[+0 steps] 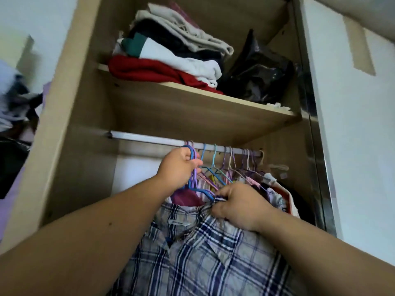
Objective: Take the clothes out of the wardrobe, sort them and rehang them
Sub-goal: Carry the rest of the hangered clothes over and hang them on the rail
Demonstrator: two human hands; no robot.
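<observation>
Head view, nearest first: saw a blue-and-white plaid shirt [203, 255] filling the bottom of the frame, in front of the wardrobe [70, 124] and below both hands. Judged it light, soft and limp, apt to slip off a thin hanger if tugged by the cloth alone; better taken at the hanger's neck with the collar steadied. Found the right hand [237, 208] just above it, fingers curled and pinching the collar cloth. Found the left hand [178, 167] a little higher and apart from the right, clamped round the necks of a bunch of blue and purple hangers [194, 178] just under the rail [141, 138]. Could not tell whether the shirt's own hanger sat in that bunch. Judged those thin hangers stiff, slippery and prone to tangle, so best lifted straight up off the rail. Noted, beyond, more pastel hangers [233, 161] crowded at the rail's right end over packed garments [275, 197]. Noted, farthest, a shelf [213, 99] bearing a stack of folded clothes [171, 50], red at the bottom, and a crumpled black plastic bag [258, 73] beside it.
</observation>
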